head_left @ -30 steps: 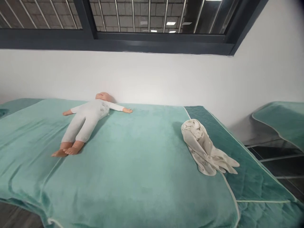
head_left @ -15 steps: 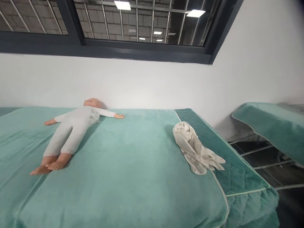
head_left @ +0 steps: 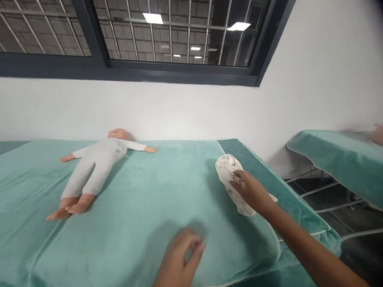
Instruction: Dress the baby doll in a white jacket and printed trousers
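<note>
A bundled cream cloth (head_left: 226, 167) with a small print lies near the right end of the green bed cover. My right hand (head_left: 249, 189) hangs over its middle, thumb and fingers apart, hiding part of it; contact is hard to judge. Low in the centre, my left hand (head_left: 181, 255) hovers above the cover, blurred, with loosely curled fingers, a gap at the thumb and nothing visible in it. To the left a baby doll (head_left: 97, 163) in a white body suit lies on its back, arms spread and head toward the wall.
The green cover (head_left: 155, 179) spreads over the bed, with a darker quilted layer (head_left: 302, 213) at its right edge. Beyond a gap with metal bars stands another green-covered bed (head_left: 338, 159). A white wall (head_left: 179, 111) and a dark-framed window (head_left: 179, 77) rise behind.
Both my hands have come into view from below, the right one reaching over the cream cloth. My view has shifted slightly. The doll has stayed where it lay.
</note>
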### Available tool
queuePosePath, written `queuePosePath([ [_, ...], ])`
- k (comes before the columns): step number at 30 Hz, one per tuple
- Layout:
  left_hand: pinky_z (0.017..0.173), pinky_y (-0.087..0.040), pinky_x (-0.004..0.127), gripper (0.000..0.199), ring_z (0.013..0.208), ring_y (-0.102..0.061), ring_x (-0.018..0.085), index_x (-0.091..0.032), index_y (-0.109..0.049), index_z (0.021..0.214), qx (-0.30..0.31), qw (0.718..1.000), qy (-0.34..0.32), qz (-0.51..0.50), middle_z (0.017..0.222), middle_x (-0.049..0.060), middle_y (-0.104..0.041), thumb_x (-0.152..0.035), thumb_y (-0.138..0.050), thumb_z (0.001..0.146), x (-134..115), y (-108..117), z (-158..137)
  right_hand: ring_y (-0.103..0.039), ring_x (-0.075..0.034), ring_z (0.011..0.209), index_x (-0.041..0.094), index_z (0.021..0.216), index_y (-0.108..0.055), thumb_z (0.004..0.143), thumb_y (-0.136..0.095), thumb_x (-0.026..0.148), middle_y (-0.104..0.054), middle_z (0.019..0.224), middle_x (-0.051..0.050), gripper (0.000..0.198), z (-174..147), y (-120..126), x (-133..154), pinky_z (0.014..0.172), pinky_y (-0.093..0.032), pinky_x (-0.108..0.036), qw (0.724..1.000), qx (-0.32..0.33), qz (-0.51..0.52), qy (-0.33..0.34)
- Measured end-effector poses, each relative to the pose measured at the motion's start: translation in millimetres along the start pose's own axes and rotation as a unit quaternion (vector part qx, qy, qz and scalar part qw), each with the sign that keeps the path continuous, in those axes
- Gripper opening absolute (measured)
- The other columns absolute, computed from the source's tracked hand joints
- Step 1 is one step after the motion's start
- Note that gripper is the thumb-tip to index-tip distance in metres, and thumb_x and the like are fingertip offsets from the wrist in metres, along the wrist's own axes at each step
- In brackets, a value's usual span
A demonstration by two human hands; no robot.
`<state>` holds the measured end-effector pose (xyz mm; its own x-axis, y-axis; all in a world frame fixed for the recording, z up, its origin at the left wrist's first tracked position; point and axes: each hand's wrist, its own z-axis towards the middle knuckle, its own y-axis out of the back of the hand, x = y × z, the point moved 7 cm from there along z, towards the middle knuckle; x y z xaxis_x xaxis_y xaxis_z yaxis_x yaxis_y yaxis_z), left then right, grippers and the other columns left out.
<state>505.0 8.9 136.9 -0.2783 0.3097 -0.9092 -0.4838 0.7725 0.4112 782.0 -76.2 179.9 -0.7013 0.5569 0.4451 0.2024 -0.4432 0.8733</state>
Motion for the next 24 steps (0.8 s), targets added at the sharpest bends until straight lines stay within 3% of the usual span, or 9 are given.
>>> queuePosePath([
  [3, 0.084, -0.049, 0.033, 0.029, 0.089, -0.06, 0.019, -0.022, -0.066, 0.093, -0.055, 0.987, -0.055, -0.14, 0.096, 0.007, -0.066, -0.047, -0.053, 0.088, -8, -16, 104, -0.052, -0.035, 0.119, 0.011, 0.13, -0.047, 0.09, -0.049, 0.046, -0.055, 0.13, -0.02, 0.053, 32, -19, -7, 0.096, -0.041, -0.042, 0.994, -0.066, -0.074, -0.043],
  [6, 0.087, -0.048, 0.029, 0.032, 0.094, -0.06, 0.017, -0.017, -0.062, 0.107, -0.071, 0.973, -0.063, -0.209, 0.102, 0.009, -0.065, -0.04, -0.061, 0.085, -16, -35, 192, -0.056, -0.033, 0.116, 0.012, 0.14, -0.035, 0.09, -0.046, 0.056, -0.054, 0.13, -0.02, 0.067, 47, -27, -19, 0.089, -0.044, -0.038, 0.985, -0.12, -0.037, -0.117],
  [10, 0.078, -0.048, 0.027, 0.039, 0.083, -0.06, 0.015, -0.015, -0.062, 0.111, -0.018, 0.964, -0.069, -0.254, 0.095, 0.007, -0.065, -0.038, -0.068, 0.08, -25, -61, 260, -0.063, -0.033, 0.103, 0.018, 0.132, -0.043, 0.09, -0.043, 0.058, -0.06, 0.124, -0.016, 0.059, 72, -33, -26, 0.078, -0.044, -0.036, 0.984, -0.065, -0.037, -0.159],
  [14, 0.067, -0.049, 0.027, 0.044, 0.073, -0.059, 0.014, -0.015, -0.06, 0.113, 0.002, 0.955, -0.022, -0.294, 0.086, 0.004, -0.063, -0.037, -0.07, 0.076, -16, -72, 286, -0.066, -0.032, 0.094, 0.02, 0.126, -0.048, 0.088, -0.048, 0.054, -0.069, 0.105, -0.013, 0.051, 94, -33, -26, 0.071, -0.041, -0.033, 0.986, -0.046, -0.025, -0.159],
  [18, 0.064, -0.049, 0.028, 0.031, 0.069, -0.06, 0.015, -0.015, -0.066, 0.104, 0.011, 0.944, -0.005, -0.33, 0.081, 0.004, -0.064, -0.024, -0.064, 0.074, -14, -71, 289, -0.064, -0.028, 0.087, 0.022, 0.119, -0.053, 0.087, -0.052, 0.046, -0.069, 0.093, -0.009, 0.04, 110, -36, -17, 0.069, -0.039, -0.031, 0.992, -0.037, 0.03, -0.114],
  [22, 0.062, -0.047, 0.026, 0.032, 0.068, -0.059, 0.014, -0.014, -0.07, 0.098, -0.038, 0.923, 0.013, -0.383, 0.079, 0.004, -0.066, -0.015, -0.059, 0.068, -20, -49, 283, -0.06, -0.019, 0.081, 0.021, 0.099, -0.06, 0.085, -0.054, 0.036, -0.067, 0.089, -0.004, 0.022, 128, -33, 3, 0.068, -0.04, -0.026, 0.989, -0.023, 0.137, -0.057],
  [24, 0.063, -0.046, 0.024, 0.031, 0.07, -0.059, 0.014, -0.013, -0.072, 0.096, -0.08, 0.897, 0.012, -0.436, 0.082, 0.004, -0.068, -0.017, -0.062, 0.067, -22, -30, 278, -0.055, -0.014, 0.069, 0.021, 0.092, -0.06, 0.083, -0.059, 0.039, -0.062, 0.078, 0.001, 0.021, 135, -33, 15, 0.06, -0.039, -0.024, 0.96, 0.002, 0.278, -0.043],
])
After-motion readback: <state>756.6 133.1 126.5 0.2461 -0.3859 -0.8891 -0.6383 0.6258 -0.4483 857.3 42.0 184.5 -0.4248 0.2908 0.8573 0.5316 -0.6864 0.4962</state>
